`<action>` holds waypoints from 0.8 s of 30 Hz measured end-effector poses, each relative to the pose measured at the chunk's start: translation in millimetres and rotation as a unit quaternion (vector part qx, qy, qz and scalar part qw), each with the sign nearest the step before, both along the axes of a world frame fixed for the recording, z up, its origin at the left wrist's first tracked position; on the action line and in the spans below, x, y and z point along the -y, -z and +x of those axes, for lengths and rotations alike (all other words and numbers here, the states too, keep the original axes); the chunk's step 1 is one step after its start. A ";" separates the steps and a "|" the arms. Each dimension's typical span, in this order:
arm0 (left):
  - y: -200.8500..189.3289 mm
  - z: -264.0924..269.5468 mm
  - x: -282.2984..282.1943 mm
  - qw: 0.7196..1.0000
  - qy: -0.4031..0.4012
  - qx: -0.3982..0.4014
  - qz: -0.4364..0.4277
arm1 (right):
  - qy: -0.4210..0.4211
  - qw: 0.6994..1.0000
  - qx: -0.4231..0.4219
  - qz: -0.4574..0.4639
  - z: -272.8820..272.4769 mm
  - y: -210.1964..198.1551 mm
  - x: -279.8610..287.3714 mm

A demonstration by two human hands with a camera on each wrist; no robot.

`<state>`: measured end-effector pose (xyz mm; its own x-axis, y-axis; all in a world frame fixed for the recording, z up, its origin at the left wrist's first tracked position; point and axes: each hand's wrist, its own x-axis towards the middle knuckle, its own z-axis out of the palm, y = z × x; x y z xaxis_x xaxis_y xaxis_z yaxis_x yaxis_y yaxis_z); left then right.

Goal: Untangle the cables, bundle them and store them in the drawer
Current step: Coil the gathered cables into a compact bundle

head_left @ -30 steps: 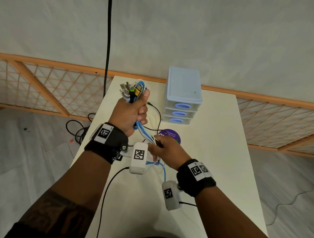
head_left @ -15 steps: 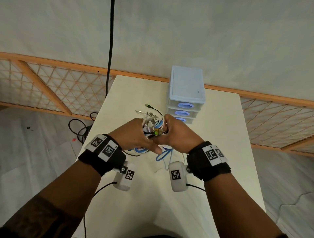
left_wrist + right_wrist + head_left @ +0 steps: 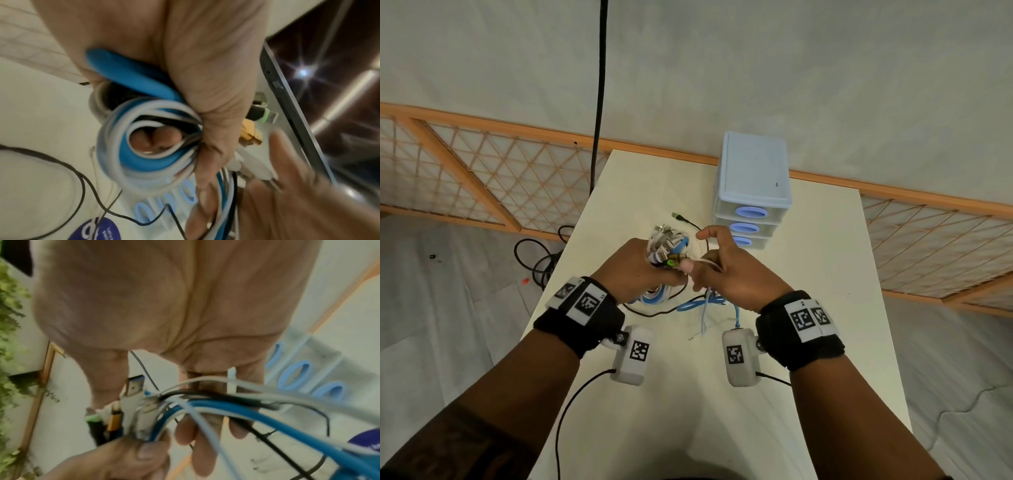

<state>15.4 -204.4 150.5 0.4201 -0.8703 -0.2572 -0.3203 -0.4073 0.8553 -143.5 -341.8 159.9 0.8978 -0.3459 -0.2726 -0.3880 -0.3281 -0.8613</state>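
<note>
My left hand [image 3: 643, 274] grips a coiled cable bundle [image 3: 666, 248] of white, blue and black cables just above the table [image 3: 808, 342], with several plugs sticking out on top. In the left wrist view the fingers curl through the coil [image 3: 144, 146]. Close on its right, my right hand [image 3: 722, 270] pinches a thin white tie [image 3: 708, 262] at the bundle, index finger raised. Loose blue cable [image 3: 693, 304] and white strands hang beneath both hands. The white tie [image 3: 231, 379] lies across my right fingers. The light blue drawer unit [image 3: 753, 192], all drawers closed, stands behind the hands.
A black cable with a green-tipped plug [image 3: 676, 216] lies on the table behind the bundle. A purple disc [image 3: 96, 229] sits under the hands. A black cord [image 3: 599, 89] hangs at the table's far left corner, and more black cable [image 3: 537, 253] lies on the floor.
My left hand has brought the bundle down from its raised position towards the table. My right hand came up from the trailing cables to the bundle and now sits slightly right of it.
</note>
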 end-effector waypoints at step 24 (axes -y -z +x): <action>-11.8 -2.1 12.9 0.915 -0.162 -0.325 -0.175 | 0.157 0.963 0.161 0.150 11.3 -0.8 -25.3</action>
